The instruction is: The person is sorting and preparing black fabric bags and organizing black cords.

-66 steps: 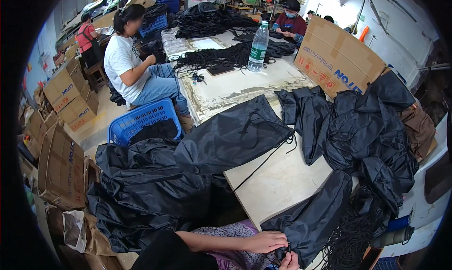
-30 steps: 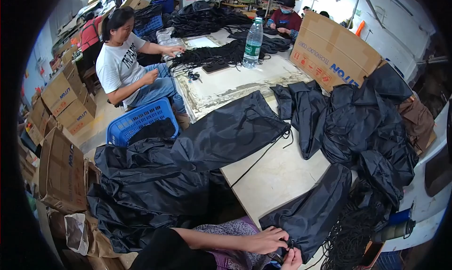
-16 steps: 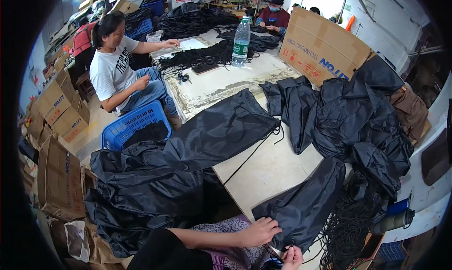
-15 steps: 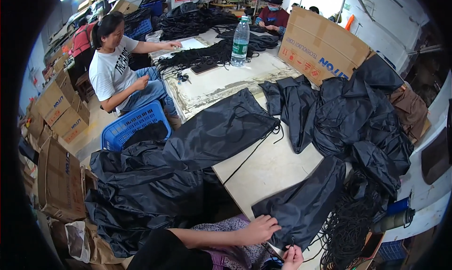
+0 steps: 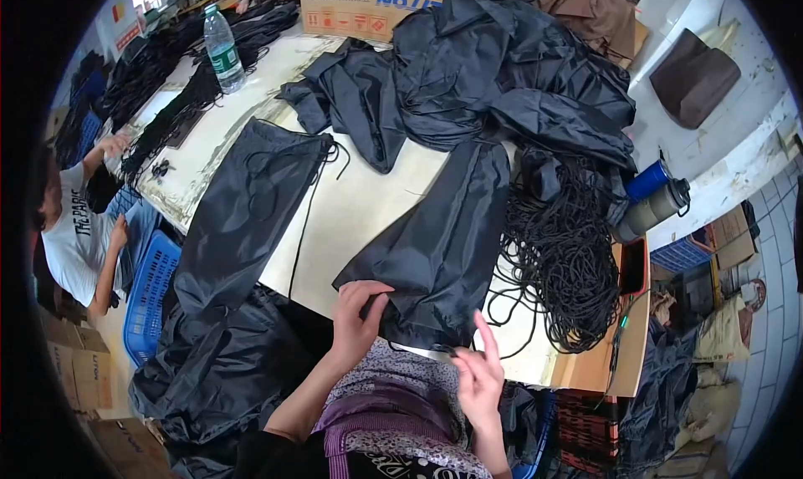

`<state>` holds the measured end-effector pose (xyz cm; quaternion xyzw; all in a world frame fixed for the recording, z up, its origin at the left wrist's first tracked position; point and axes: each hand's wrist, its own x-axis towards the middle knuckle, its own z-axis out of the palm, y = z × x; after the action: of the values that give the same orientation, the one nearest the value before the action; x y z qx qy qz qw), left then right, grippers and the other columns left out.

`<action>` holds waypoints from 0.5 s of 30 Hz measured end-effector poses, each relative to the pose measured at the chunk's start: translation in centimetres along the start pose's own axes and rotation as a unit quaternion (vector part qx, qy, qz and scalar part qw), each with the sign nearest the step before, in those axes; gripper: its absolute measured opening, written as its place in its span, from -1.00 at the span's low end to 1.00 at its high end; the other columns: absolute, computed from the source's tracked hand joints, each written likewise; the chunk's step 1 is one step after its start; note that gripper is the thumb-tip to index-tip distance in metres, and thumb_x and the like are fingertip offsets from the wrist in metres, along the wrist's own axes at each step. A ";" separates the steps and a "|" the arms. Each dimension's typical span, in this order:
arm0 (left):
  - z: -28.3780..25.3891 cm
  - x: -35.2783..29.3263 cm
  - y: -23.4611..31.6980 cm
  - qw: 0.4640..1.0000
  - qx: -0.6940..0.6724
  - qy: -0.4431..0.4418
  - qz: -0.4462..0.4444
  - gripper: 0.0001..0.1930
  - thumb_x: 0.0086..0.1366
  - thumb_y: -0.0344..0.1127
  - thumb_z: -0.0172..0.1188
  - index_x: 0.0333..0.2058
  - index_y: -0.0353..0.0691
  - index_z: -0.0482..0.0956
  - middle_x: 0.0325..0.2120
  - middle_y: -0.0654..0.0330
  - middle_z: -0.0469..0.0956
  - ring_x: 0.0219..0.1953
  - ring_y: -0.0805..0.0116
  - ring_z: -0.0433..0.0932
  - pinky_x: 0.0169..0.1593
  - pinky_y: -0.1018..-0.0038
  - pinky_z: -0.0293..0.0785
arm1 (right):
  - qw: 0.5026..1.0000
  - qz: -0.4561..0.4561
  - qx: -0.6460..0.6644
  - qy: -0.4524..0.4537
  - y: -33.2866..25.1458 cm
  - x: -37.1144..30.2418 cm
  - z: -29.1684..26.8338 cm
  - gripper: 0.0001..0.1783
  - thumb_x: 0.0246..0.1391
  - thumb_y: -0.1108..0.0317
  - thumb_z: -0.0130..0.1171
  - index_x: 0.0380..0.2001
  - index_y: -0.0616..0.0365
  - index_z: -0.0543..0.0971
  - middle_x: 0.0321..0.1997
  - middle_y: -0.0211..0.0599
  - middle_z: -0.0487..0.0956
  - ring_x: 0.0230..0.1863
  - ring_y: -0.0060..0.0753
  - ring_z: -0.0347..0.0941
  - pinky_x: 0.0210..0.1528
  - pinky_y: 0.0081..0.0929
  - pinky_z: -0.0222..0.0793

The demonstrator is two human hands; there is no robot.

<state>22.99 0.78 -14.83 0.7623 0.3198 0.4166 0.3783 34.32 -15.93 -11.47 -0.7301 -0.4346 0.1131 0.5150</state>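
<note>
Head view: near bag point(image 5: 427, 245) under way, corded bag point(image 5: 238, 216) lying beside it

Closest to you, your left hand point(image 5: 358, 318) is resting at the near bag's close edge, thumb and fingers curving narrowly; whether they are gripping cloth isn't showing. Your right hand point(image 5: 479, 381) is pointing its index finger up while its thumb and bent fingers are seemingly pinching at the same edge, though what is between them isn't showing clearly. The near bag is lying across the table point(image 5: 347, 199), probably counting as unfinished. To its right, a tangled cord heap point(image 5: 573, 266) is lying, suggesting plenty left. To its left, the corded bag is trailing a long cord point(image 5: 299, 245) and looking further along. Beyond, a black cloth pile point(image 5: 464, 73) is spreading; how much is done isn't showing. Farther off, a co-worker's hand point(image 5: 112, 144) is hovering beside a cord bundle point(image 5: 180, 111).
</note>
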 end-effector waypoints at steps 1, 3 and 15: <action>0.1 0.0 0.4 1.000 -0.002 0.000 0.017 -0.87 0.04 -0.56 0.13 -0.39 -0.24 0.52 -0.42 0.12 0.51 -0.32 0.19 0.46 -0.16 0.40 0.29 | 1.000 0.002 -0.001 0.003 -0.1 0.2 0.3 -0.91 -0.03 0.55 0.04 -0.45 0.37 0.49 -0.01 -0.13 0.44 -0.41 -0.38 0.49 -0.35 -0.54 0.37; 0.0 -0.3 0.6 0.999 -0.003 0.000 0.034 -0.87 0.03 -0.56 0.13 -0.40 -0.24 0.52 -0.43 0.12 0.51 -0.32 0.20 0.46 -0.15 0.40 0.28 | 0.991 -0.053 -0.121 -0.036 0.2 0.6 1.2 -0.94 -0.05 0.57 0.06 -0.46 0.38 0.48 -0.05 -0.12 0.46 -0.41 -0.36 0.49 -0.38 -0.50 0.37; -2.0 0.6 -4.2 0.966 0.253 0.048 -0.029 -0.26 -0.33 -0.65 0.17 0.00 -0.18 0.29 -0.06 0.06 0.32 0.02 0.06 0.27 0.09 0.26 0.08 | 0.982 0.070 0.063 0.166 2.8 2.7 -1.0 -0.88 0.03 0.50 0.03 -0.51 0.36 0.46 -0.44 -0.26 0.43 -0.45 -0.54 0.31 -0.34 -0.67 0.20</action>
<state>20.71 4.01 -17.42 0.8029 0.4540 0.3472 0.1695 38.05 -14.79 -12.65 -0.7332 -0.2826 0.0529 0.6162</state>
